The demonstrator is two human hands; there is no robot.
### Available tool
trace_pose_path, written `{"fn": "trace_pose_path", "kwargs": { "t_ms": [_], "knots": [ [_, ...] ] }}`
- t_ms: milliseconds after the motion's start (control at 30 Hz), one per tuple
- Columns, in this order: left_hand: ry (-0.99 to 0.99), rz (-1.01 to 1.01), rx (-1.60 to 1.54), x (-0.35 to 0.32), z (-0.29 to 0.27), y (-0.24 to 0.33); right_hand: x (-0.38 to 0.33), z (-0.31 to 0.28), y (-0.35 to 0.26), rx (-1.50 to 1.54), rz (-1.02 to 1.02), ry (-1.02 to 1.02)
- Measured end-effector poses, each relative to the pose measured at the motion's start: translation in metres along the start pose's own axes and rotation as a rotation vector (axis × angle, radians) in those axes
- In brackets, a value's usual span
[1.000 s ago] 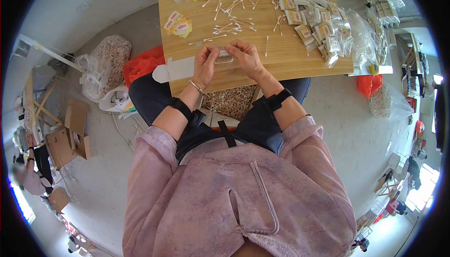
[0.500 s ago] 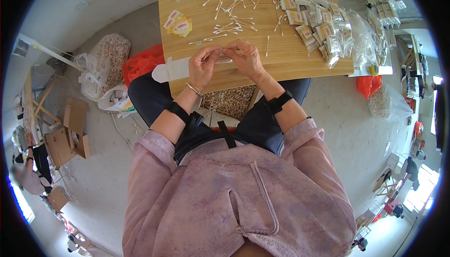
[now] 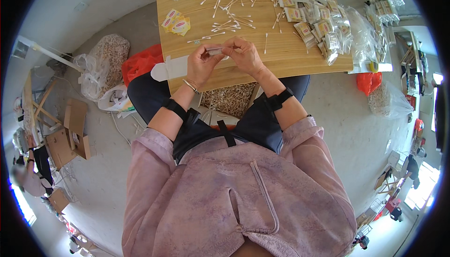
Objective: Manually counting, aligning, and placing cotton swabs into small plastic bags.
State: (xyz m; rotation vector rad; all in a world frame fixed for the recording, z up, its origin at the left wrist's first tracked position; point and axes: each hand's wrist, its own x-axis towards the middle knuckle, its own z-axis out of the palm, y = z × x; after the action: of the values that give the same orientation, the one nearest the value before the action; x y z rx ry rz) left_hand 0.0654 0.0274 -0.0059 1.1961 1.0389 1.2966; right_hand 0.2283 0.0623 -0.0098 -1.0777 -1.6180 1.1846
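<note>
Left hand (image 3: 200, 64) has been shifted slightly leftward since the earlier frame. Small pale packet (image 3: 215, 51) is pinched between its fingertips and the right hand's (image 3: 247, 60), above the desk (image 3: 293, 60). Packet adjustment is judged in hand; a steady two-handed pinch is called for next.

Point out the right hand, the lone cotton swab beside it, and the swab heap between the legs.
Right hand (image 3: 246, 58): head view, back of the hand.
Lone cotton swab (image 3: 266, 43): head view, middle of its stick.
Swab heap (image 3: 227, 101): head view, middle of its visible top.
</note>
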Motion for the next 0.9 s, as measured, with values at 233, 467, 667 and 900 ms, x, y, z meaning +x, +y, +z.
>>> {"fn": "trace_pose_path", "kwargs": {
  "t_ms": [233,467,667,900],
  "knots": [
    [-0.015,-0.031,-0.024,-0.003,-0.004,-0.005,-0.002,0.0,-0.008,-0.083,-0.087,-0.021],
    [0.002,-0.114,-0.041,-0.002,-0.004,-0.001,-0.004,-0.002,-0.006,-0.032,-0.089,-0.014],
    [0.006,-0.102,0.016,-0.007,-0.003,0.002,-0.007,-0.003,-0.011,-0.006,0.001,-0.066],
    [0.019,-0.159,0.112,-0.011,-0.005,-0.004,-0.012,-0.001,-0.002,0.117,0.18,-0.105]
  ]
}}
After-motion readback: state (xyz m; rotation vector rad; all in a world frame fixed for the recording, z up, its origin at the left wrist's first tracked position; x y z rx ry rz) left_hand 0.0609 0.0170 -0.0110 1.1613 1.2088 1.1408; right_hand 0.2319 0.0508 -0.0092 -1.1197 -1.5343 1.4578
